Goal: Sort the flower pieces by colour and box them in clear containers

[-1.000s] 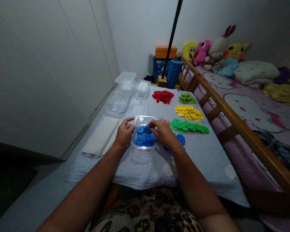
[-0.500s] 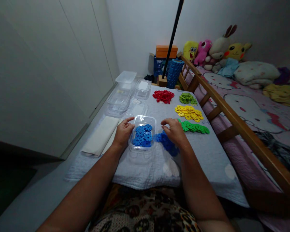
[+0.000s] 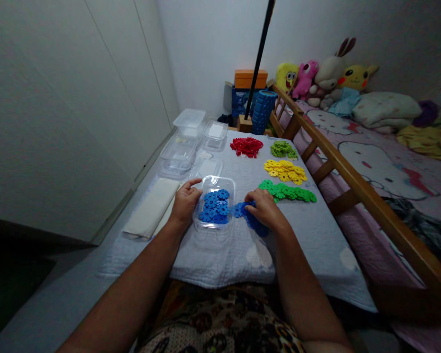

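Observation:
A clear plastic container [image 3: 214, 229] stands on the cloth-covered table, with several blue interlocking flower discs [image 3: 215, 205] inside it. My left hand [image 3: 185, 202] rests against its left side, fingers curled at the rim, steadying it. To the right of the container lies a pile of loose blue discs [image 3: 257, 225], partly hidden under my right hand [image 3: 263, 207]. The thumb and fingertips of that hand close on a blue disc at the pile's left end; the fingertip contact is hard to see. Just beyond that hand are green flower discs [image 3: 292, 192].
Piles of yellow discs [image 3: 285, 171], light green pieces [image 3: 283, 149] and red pieces [image 3: 246, 146] lie farther back. Clear containers [image 3: 179, 151] and a lid [image 3: 207, 167] stand at the left rear. A folded beige cloth [image 3: 151, 208] lies left. A wooden bed rail [image 3: 338, 182] borders the right.
My right hand has come down onto the blue pile, its fingers drawing together there. My left hand stays at the container. The whole view has shifted slightly.

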Demonstrator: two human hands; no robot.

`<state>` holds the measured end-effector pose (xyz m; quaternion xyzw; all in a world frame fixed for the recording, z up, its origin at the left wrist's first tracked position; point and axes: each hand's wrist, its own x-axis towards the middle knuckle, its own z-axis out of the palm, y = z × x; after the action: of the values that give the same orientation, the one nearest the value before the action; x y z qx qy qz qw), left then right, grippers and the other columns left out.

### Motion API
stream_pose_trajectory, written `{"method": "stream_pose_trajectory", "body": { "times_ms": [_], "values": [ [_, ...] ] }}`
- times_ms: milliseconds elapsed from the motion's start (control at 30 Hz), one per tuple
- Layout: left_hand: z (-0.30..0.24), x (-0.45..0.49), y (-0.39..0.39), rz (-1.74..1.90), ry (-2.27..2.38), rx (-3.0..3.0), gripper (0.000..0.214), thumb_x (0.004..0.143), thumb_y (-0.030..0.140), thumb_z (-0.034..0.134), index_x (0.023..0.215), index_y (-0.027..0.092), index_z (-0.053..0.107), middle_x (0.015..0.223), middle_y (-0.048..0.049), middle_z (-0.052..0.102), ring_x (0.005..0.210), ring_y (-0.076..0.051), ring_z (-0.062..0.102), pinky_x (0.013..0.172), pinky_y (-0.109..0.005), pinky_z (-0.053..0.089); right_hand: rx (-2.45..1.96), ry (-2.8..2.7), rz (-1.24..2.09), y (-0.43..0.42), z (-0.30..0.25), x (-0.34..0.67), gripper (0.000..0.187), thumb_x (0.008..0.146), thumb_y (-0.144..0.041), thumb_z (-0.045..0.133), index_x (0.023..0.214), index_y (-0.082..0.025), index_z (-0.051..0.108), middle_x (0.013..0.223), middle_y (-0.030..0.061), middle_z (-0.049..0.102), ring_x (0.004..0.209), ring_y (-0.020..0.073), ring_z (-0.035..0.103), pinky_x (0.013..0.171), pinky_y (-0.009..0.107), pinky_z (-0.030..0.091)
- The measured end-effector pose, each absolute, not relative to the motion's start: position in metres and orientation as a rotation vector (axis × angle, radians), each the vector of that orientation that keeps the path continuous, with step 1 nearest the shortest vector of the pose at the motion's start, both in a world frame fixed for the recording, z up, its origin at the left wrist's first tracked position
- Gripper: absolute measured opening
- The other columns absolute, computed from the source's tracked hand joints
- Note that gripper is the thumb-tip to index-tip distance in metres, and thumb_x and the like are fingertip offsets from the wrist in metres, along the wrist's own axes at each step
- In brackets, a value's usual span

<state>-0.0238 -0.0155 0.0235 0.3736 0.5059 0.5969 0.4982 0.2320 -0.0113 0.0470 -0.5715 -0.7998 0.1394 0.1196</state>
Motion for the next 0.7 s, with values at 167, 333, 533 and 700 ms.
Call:
{"method": "stream_pose_trajectory", "body": {
  "times_ms": [167, 333, 533, 700],
  "values": [
    [0.024, -0.024, -0.015, 1.445, 1.238, 0.916, 0.048, 0.064, 0.029, 0.073, 0.11, 0.015, 0.065, 0.053, 0.0125, 0.038, 0.046, -0.007, 0.031, 0.046, -0.021, 0.021, -1.481, -2.116, 0.768, -0.007, 0.06, 0.243, 0.01, 0.085, -0.016, 0.06, 0.08, -0.021, 0.067, 0.078, -0.0004, 0.067, 0.077, 0.0166, 0.061, 0.072, 0.029, 0.043],
    [0.023, -0.026, -0.013, 1.452, 1.25, 0.927, 0.046, 0.063, 0.028, 0.072, 0.107, 0.016, 0.065, 0.055, 0.0107, 0.044, 0.046, -0.008, 0.034, 0.046, -0.022, 0.022, -1.349, -1.884, 0.79, -0.004, 0.074, 0.224, 0.008, 0.086, -0.023, 0.062, 0.088, -0.02, 0.07, 0.079, -0.0008, 0.069, 0.074, 0.0156, 0.062, 0.071, 0.027, 0.046],
    [0.024, -0.025, -0.014, 1.461, 1.225, 0.898, 0.047, 0.063, 0.026, 0.073, 0.107, 0.015, 0.064, 0.055, 0.011, 0.045, 0.047, -0.008, 0.035, 0.047, -0.021, 0.024, -1.396, -2.144, 0.59, 0.0, 0.083, 0.18, 0.016, 0.089, -0.013, 0.064, 0.097, -0.022, 0.073, 0.094, 0.0039, 0.076, 0.093, 0.0204, 0.065, 0.088, 0.033, 0.044],
    [0.026, -0.024, -0.015, 1.448, 1.217, 0.901, 0.047, 0.063, 0.026, 0.073, 0.108, 0.016, 0.063, 0.055, 0.0118, 0.042, 0.046, -0.007, 0.034, 0.047, -0.022, 0.023, -1.497, -2.386, 0.411, 0.001, 0.078, 0.164, 0.019, 0.094, -0.017, 0.062, 0.106, -0.025, 0.075, 0.102, 0.0056, 0.077, 0.105, 0.0256, 0.06, 0.096, 0.04, 0.036]
  ]
}}
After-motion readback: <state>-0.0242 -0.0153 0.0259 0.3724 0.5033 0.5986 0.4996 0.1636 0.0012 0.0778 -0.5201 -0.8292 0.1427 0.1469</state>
